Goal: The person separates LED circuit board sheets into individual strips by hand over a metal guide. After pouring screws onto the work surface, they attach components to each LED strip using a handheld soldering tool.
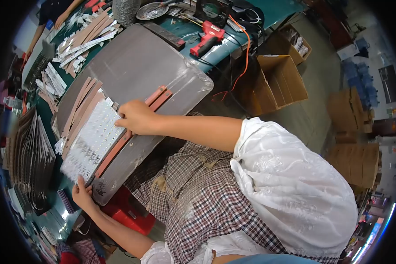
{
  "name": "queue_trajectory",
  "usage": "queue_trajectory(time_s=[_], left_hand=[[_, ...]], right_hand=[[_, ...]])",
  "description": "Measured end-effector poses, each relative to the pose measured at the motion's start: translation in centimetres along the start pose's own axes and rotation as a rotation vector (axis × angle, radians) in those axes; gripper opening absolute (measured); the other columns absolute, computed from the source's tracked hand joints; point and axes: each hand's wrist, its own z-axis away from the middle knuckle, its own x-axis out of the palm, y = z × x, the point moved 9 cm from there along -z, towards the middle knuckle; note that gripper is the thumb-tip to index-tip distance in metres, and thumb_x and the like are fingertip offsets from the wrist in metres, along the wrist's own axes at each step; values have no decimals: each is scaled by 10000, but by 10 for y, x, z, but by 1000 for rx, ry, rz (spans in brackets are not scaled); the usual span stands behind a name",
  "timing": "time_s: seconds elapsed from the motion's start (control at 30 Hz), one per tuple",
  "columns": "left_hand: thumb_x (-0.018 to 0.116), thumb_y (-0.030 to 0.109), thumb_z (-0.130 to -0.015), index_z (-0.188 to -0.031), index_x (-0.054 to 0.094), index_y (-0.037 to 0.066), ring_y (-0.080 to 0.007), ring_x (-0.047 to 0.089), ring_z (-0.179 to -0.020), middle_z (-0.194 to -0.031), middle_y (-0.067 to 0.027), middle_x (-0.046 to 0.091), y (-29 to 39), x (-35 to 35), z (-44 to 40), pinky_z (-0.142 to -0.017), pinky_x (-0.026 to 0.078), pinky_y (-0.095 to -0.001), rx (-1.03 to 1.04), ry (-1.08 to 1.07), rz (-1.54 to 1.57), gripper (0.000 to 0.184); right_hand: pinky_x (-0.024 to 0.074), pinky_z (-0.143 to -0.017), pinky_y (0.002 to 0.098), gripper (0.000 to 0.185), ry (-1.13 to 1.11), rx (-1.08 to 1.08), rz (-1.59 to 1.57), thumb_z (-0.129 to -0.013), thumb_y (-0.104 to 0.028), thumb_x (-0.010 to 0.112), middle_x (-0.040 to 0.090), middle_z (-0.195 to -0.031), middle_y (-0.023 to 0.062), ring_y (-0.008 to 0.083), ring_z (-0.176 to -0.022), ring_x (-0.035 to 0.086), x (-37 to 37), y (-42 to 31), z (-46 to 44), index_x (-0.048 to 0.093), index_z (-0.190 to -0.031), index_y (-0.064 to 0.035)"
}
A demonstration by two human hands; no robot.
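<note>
A white dotted sheet of strips (94,132) lies aslant on a grey board (132,61), its lower part blurred. My right hand (137,117) has its fingers closed at the sheet's upper right end, beside a reddish-brown bar (112,155). At the sheet's lower end, near the board's edge, my left hand (82,193) pinches the sheet's corner between thumb and fingers. Long brown strips (84,105) rest along the sheet's left side. Another short reddish bar (158,97) is just above my right forearm.
Loose brown and white strips (86,37) are heaped at the upper left, near another person's arms (61,20). A red glue gun (208,38) and orange cable sit at the table's far side. Cardboard box (279,83) stands right; red stool (130,215) below; strip bundles (31,154) left.
</note>
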Motion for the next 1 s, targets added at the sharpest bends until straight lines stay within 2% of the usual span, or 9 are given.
queue_trajectory(time_s=[0.07, 0.17, 0.27, 0.3, 0.5, 0.77, 0.87, 0.93, 1.0], left_hand=[[790, 431, -845, -826, 604, 61, -69, 569, -581, -712, 8, 586, -12, -4, -18, -509, 376, -183, -9, 2, -184, 414], [782, 417, -860, -801, 579, 57, -62, 540, -565, -688, 17, 561, -3, -3, -13, -511, 365, -179, 164, 39, 48, 417], [754, 365, -898, -842, 585, 56, -35, 518, -595, -712, 32, 559, -2, -6, -12, -510, 333, -183, 324, 92, 177, 356], [749, 354, -904, -854, 589, 57, -29, 515, -604, -717, 36, 558, -2, -7, -14, -509, 321, -186, 319, 80, 147, 340], [760, 273, -896, -980, 607, 56, -26, 478, -626, -798, 35, 596, 4, -20, 6, -517, 267, -198, 310, 141, 39, 280], [753, 201, -895, -1164, 601, 17, -59, 531, -688, -937, 1, 640, -7, -10, 18, -604, 405, -200, 255, 109, 268, 359], [733, 165, -905, -1219, 585, 5, -79, 587, -766, -1021, -24, 660, -15, -9, 10, -649, 445, -205, 233, 26, 289, 382], [708, 111, -908, -1275, 561, 3, -146, 644, -998, -1190, -81, 655, -18, -6, 5, -728, 520, -234, 204, -44, 301, 410], [714, 72, -882, -1262, 571, 14, -158, 648, -983, -1159, -74, 658, -19, -8, 6, -720, 557, -276, 194, -67, 292, 410]], right_hand=[[533, -636, 398, 256, 24, -5, 133, -856, -185, 698, 667, -599, 151, 292, -565, 702, 2, 2, -7, 622, -737, 28], [520, -705, 429, 256, -37, 95, -138, -819, -186, 722, 667, -690, 174, 360, -710, 684, -4, -4, 4, 591, -734, 18], [491, -761, 449, 243, 260, -277, -41, -798, -183, 733, 637, -815, 187, 383, -839, 624, -15, -14, -6, 589, -747, 7], [490, -751, 406, 203, 208, -235, -1, -822, -168, 751, 601, -919, 149, 291, -825, 613, -13, -13, -8, 636, -836, -1], [473, -761, 435, 236, -22, -306, 75, -730, -179, 798, 594, -956, 161, 363, -878, 601, -9, -11, 1, 642, -786, -10], [490, -758, 407, 213, 66, -391, 113, -756, -153, 792, 591, -919, 121, 308, -871, 620, -11, -14, 10, 647, -843, -23], [492, -742, 398, 198, 90, -438, 149, -775, -161, 776, 584, -891, 110, 292, -842, 621, -14, -13, 13, 642, -848, -35], [482, -729, 403, 189, 63, -458, 154, -779, -173, 762, 578, -862, 109, 294, -824, 608, -11, -15, 14, 642, -842, -42], [464, -706, 399, 179, 32, -483, 220, -776, -164, 751, 569, -800, 107, 292, -786, 581, -14, -24, 18, 633, -822, -37]])
